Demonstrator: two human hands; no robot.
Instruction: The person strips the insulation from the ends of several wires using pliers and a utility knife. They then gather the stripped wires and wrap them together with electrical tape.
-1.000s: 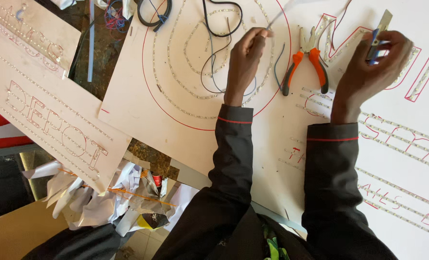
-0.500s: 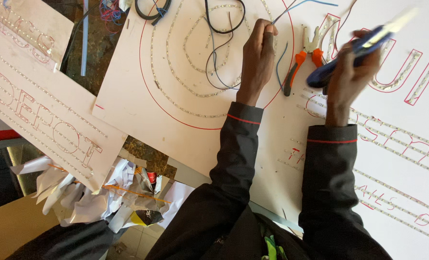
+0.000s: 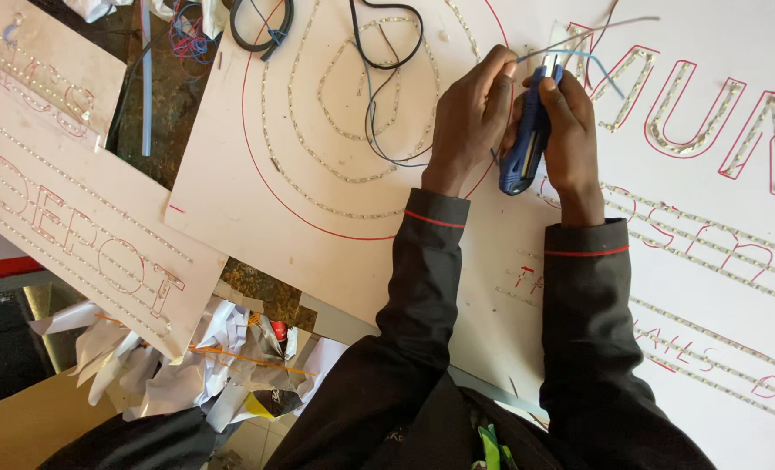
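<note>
2 hands meet upper centre: right hand (image 3: 570,130) grips a blue utility knife (image 3: 525,139), left hand (image 3: 470,113) pinches thin wires (image 3: 579,39) over the white sign board (image 3: 335,218).

My left hand (image 3: 466,117) and right hand (image 3: 570,130) are meeting over the sign board (image 3: 318,200), the knife (image 3: 527,139) between them; a smaller board (image 3: 83,226) is lying left.

- blue utility knife (image 3: 524,144), upright, gripped in the right hand's fingers (image 3: 566,104)
- thin blue wire (image 3: 579,57), pinched at the left hand's fingertips (image 3: 501,65), touching the knife tip
</note>
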